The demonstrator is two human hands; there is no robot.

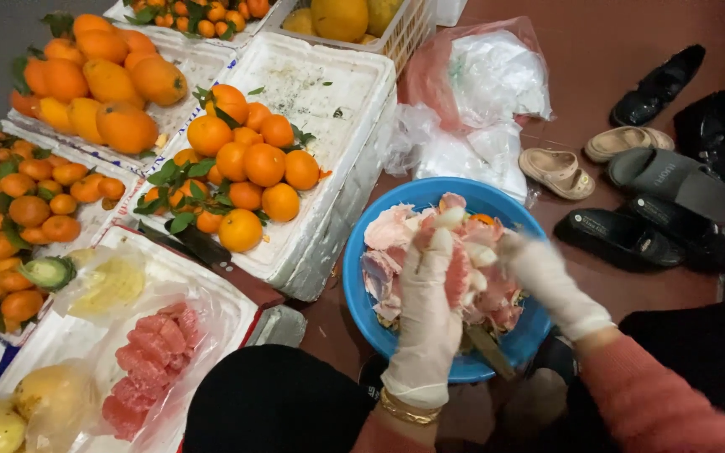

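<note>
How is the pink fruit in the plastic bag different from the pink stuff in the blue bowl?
The peeled pink fruit segments in the clear plastic bag lie neat and whole, side by side. The pink and white peel scraps in the round blue plastic bowl are torn and heaped loosely. The bagged segments lie untouched, while the gloved left hand and gloved right hand work over the bowl. Both are pink.

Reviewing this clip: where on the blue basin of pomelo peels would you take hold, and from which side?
Take the blue basin at its bare left rim, reaching from the left. That stretch of rim is uncovered, while the gloved left hand and right hand work over the middle and right, and peels fill the inside.
</note>
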